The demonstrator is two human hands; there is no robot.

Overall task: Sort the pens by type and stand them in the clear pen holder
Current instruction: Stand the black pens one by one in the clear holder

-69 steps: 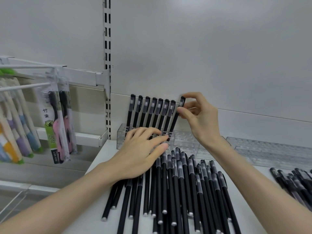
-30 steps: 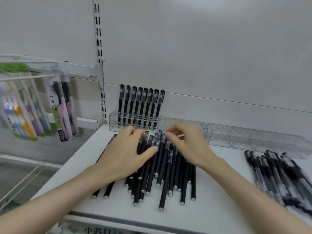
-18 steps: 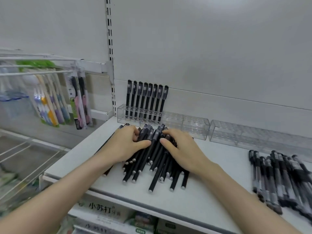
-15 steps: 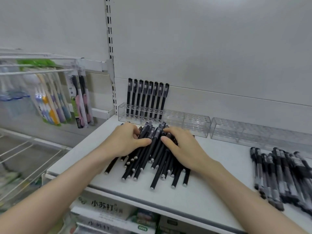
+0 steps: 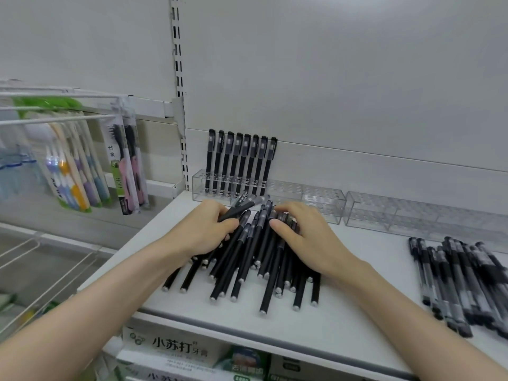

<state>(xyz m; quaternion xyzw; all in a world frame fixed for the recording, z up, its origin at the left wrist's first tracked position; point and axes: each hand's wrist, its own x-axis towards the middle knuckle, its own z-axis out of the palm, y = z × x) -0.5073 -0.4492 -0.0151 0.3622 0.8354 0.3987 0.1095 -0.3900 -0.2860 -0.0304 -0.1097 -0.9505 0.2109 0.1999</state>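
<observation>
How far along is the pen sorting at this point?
Done: eight black pens stand at the left end of the clear pen holder. In hand: the left hand grips one pen atop the loose pile, where the right hand rests. Left: that pile, plus a second batch of pens on the right.
</observation>
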